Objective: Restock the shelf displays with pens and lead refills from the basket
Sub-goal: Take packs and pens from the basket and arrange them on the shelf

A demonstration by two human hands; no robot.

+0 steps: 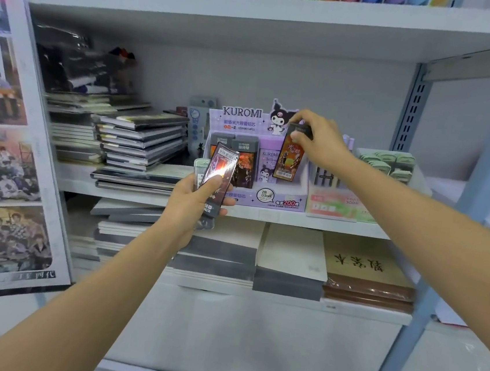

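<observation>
Right hand [318, 141] pinches a refill case [288, 159] over the display box [266, 198] on the shelf [264, 216]; left hand [191, 207] grips spares [220, 167].

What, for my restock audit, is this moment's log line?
right hand: pinches refill case at Kuromi display box | left hand: holds spare refill cases | placed: not yet
</observation>
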